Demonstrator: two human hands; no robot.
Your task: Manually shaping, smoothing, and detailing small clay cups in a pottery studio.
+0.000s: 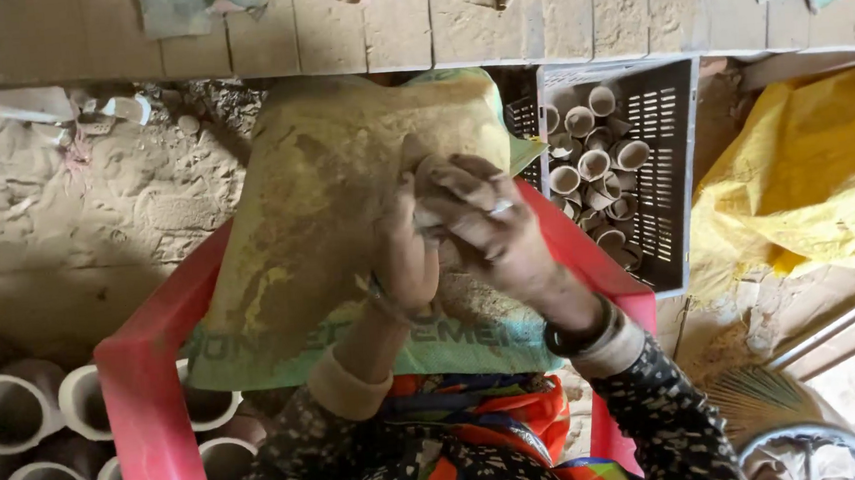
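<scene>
My left hand [403, 252] and my right hand [492, 227] meet over a dusty woven sack [296, 219] spread across my lap. Together they clasp a small clay piece [434, 184]; the fingers of both hands wrap it and hide most of it. The right hand wears a ring and a dark bangle, and both hands are coated in clay dust. A red plastic chair [142, 390] frames the sack on both sides.
A black plastic crate [678, 162] at right holds several small clay cups. Larger clay pots [19, 419] lie at lower left. A yellow sheet [814, 173] is at right, a brick ledge [492, 15] at top, sandy ground at left.
</scene>
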